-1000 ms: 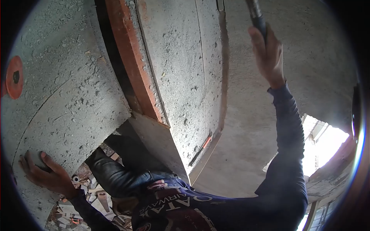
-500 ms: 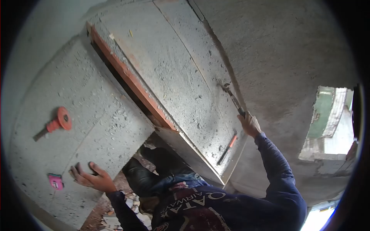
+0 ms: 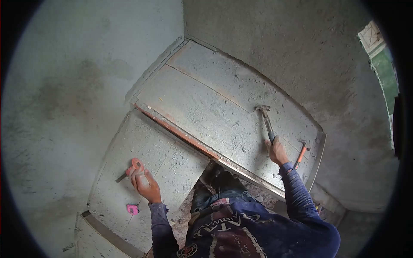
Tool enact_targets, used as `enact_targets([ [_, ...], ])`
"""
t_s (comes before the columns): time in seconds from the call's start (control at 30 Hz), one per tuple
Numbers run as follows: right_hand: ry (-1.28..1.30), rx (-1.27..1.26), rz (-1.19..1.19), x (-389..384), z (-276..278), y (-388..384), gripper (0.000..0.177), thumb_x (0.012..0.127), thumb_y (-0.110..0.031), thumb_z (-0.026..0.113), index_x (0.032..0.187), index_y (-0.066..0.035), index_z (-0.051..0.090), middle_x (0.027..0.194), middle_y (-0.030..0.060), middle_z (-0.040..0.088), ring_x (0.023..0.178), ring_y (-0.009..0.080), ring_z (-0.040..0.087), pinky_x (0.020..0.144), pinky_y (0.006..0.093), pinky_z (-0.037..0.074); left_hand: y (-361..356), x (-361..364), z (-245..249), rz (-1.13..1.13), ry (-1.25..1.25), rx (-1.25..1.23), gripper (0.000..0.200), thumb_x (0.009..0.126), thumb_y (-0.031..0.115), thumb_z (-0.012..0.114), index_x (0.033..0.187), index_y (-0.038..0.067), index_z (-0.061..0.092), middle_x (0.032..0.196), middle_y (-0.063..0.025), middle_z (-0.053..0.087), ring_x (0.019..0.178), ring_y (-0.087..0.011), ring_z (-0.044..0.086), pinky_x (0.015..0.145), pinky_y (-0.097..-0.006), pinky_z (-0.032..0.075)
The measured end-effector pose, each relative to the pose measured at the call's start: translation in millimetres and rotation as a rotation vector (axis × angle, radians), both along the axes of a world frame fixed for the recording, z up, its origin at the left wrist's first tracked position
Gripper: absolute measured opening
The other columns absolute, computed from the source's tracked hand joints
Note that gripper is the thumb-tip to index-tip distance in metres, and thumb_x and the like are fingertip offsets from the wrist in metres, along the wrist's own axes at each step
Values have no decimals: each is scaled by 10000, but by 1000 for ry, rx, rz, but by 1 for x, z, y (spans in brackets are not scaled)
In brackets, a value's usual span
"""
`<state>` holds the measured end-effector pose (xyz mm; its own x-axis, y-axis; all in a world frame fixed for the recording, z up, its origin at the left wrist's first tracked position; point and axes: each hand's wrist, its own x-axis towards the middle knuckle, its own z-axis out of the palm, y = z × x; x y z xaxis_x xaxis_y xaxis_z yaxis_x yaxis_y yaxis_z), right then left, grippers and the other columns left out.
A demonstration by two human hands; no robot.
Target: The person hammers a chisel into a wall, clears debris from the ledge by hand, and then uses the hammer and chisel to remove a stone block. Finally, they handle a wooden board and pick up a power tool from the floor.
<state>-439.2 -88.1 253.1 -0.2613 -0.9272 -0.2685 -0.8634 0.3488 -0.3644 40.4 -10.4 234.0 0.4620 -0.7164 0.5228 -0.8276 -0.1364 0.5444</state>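
My right hand (image 3: 278, 151) is wrapped round the dark grip of a hammer (image 3: 267, 122), whose metal head is over the upper grey slab (image 3: 206, 107). On the lower slab (image 3: 146, 142), my left hand (image 3: 145, 184) reaches to an orange tool with a round guard (image 3: 137, 164) and a dark metal end. The fingers overlap its orange part, and I cannot make out whether they grip it. A pink tape measure (image 3: 132, 209) lies below my left hand. To the right of my right hand lies a second hammer with an orange handle (image 3: 301, 156).
Grit is scattered over both slabs. A reddish-brown strip (image 3: 180, 134) runs along the step between them. Bare grey walls (image 3: 275, 43) rise behind. Rubble (image 3: 262, 198) shows in the gap by my legs, and an opening (image 3: 383, 69) is at the upper right.
The view has shifted and turned. My left hand has moved from beside the pink tape measure to the orange tool. My right hand still holds the hammer.
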Motion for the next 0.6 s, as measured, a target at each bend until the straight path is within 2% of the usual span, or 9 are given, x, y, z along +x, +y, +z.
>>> enact_targets([
  [0.13,-9,80,-3,-2,-2,0,499,961,-418,519,1093,47,394,817,381,612,819,554,614,694,592,488,-78,-33,18,-174,22,-53,156,885,108,632,983,-5,586,1084,-182,616,1110,-390,559,968,-486,426],
  [0.27,-71,88,40,-9,-3,-1,510,957,-424,522,1101,49,396,829,385,612,824,560,612,707,594,488,-174,-90,11,-341,155,47,405,885,153,646,1227,-24,520,1280,-213,531,1259,-391,463,1048,-466,385],
  [0.4,-96,131,59,-22,-14,2,569,945,-446,539,1159,61,394,842,386,612,802,544,623,682,586,494,-277,-139,-15,-494,43,186,614,881,239,668,1377,-4,401,1439,-219,395,1390,-369,311,1139,-500,279],
  [0.43,-68,191,-7,-16,1,-1,549,921,-422,579,1176,47,452,881,333,623,832,504,627,692,563,495,-301,-150,-22,-509,11,212,632,886,261,658,1392,-4,385,1460,-217,372,1408,-369,278,1154,-520,229],
  [0.47,-65,190,-4,-14,3,0,549,921,-422,579,1176,47,452,881,333,623,832,504,627,692,563,495,-325,-159,-26,-523,-21,237,651,892,284,647,1406,-3,369,1482,-215,349,1426,-369,244,1170,-540,180],
  [0.53,100,-161,56,-13,0,12,464,875,-351,643,1128,23,538,945,268,605,909,447,596,758,527,484,-372,-171,-32,-508,-92,290,647,910,300,612,1419,-2,351,1502,-212,320,1444,-363,204,1175,-551,140],
  [0.6,117,-190,35,-12,-2,12,429,850,-314,668,1098,20,567,969,248,588,939,427,571,791,510,472,-423,-179,-42,-501,-156,343,644,928,316,577,1432,-2,333,1522,-209,291,1462,-357,163,1180,-562,100],
])
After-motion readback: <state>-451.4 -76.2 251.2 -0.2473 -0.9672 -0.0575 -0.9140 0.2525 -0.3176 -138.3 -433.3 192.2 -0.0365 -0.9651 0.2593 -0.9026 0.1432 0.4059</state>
